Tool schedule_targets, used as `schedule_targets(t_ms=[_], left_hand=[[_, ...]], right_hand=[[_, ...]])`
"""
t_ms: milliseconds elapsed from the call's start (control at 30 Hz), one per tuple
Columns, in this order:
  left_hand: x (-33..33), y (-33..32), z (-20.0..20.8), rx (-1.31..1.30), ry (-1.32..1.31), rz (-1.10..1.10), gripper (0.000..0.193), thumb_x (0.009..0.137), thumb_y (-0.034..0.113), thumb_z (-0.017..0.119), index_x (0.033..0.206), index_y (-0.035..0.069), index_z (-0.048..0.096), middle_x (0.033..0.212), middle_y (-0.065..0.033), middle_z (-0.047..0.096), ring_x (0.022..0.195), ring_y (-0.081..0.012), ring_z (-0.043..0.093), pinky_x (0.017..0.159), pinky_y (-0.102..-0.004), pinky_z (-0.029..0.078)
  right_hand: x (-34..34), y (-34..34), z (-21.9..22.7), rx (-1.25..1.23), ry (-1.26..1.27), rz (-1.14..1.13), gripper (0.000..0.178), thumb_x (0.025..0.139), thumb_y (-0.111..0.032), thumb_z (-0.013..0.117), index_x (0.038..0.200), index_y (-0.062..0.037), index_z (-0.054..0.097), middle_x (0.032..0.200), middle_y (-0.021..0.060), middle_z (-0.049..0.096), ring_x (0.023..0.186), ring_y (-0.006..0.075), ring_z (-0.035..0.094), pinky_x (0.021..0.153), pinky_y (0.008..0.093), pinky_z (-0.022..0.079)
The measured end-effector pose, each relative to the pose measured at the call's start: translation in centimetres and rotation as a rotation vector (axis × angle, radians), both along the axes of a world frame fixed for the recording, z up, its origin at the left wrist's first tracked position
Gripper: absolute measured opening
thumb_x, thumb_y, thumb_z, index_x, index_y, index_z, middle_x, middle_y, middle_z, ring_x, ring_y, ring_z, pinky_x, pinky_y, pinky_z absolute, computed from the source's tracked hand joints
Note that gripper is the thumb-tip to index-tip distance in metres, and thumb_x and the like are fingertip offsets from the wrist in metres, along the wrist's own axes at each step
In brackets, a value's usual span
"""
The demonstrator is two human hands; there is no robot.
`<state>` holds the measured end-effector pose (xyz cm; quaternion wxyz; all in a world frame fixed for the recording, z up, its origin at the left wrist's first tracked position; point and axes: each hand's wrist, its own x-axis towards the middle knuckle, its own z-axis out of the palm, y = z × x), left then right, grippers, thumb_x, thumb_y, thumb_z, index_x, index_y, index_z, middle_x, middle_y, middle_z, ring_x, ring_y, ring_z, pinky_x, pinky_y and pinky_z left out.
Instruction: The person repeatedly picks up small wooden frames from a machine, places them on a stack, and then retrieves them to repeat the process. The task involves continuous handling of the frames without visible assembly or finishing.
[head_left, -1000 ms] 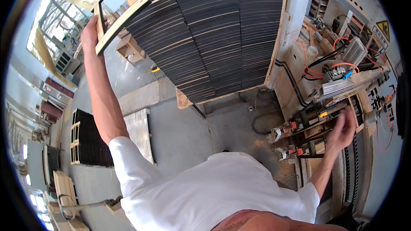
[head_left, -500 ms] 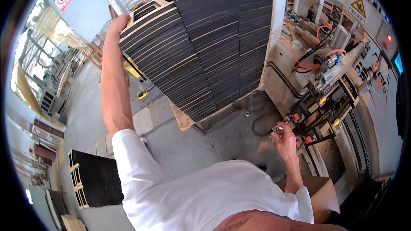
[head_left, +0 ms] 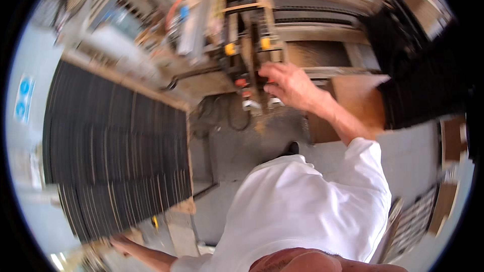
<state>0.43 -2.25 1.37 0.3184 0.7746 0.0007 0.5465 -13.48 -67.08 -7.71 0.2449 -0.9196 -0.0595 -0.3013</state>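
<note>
My right hand (head_left: 290, 84) hangs over the front of a machine. Its fingers are partly curled, thumb and forefinger apart, with nothing visible between them. Just beside the fingertips are the machine's clamps: one with a red part (head_left: 242, 83) and one with a yellow part (head_left: 265, 44). My left arm reaches out to the lower left, where my left hand (head_left: 121, 245) is at the corner of a tall stack of black boards (head_left: 116, 146) with pale wood edges. Blur and the stack hide how its fingers lie. Whether it grips a board I cannot tell.
The stack rests on a wooden base (head_left: 190, 205) to my left. A cardboard box (head_left: 355, 100) stands right of the machine, against something black (head_left: 428, 80). Cables and sawdust lie on the floor under the clamps. My dark shoe (head_left: 292, 148) shows below.
The view has swung right, so the machine now lies ahead and the stack to my left. My right hand has come forward over the clamps. My left hand remains at the stack's corner.
</note>
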Motion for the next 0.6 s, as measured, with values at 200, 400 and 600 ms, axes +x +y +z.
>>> schedule_targets(t_ms=[200, 400, 600], left_hand=[[-6.5, -13.7, -37.8, 0.066, 0.904, -0.182, 0.039, 0.09, 0.035, 0.057, 0.105, 0.0, 0.066, 0.099, -0.0191, 0.067, 0.091, -0.0296, 0.063, 0.081, -0.0444, 0.049], [-9.0, -31.1, -52.6, 0.513, 1.513, -0.648, 0.038, 0.089, 0.035, 0.058, 0.104, 0.001, 0.066, 0.105, -0.0212, 0.066, 0.097, -0.0321, 0.061, 0.083, -0.0472, 0.047], [1.6, -52.2, -39.5, -0.237, 1.508, -1.296, 0.018, 0.095, 0.021, 0.059, 0.096, 0.005, 0.068, 0.075, 0.0005, 0.061, 0.062, -0.0064, 0.055, 0.053, -0.0228, 0.045]], right_hand=[[-12.5, -16.5, 12.6, -0.544, -0.087, -0.789, 0.041, 0.073, -0.012, 0.075, 0.111, -0.008, 0.061, 0.117, 0.0124, 0.062, 0.108, 0.0331, 0.059, 0.091, 0.0422, 0.047], [-26.1, -20.5, 26.0, -0.907, -0.151, -1.526, 0.022, 0.071, -0.017, 0.07, 0.08, 0.0017, 0.062, 0.083, 0.0221, 0.062, 0.086, 0.0417, 0.061, 0.08, 0.0482, 0.049], [-45.4, -33.5, 28.8, -0.396, 0.441, -1.373, 0.03, 0.097, -0.033, 0.055, 0.114, -0.0082, 0.06, 0.1, 0.0072, 0.063, 0.094, 0.0182, 0.061, 0.09, 0.0321, 0.045]])
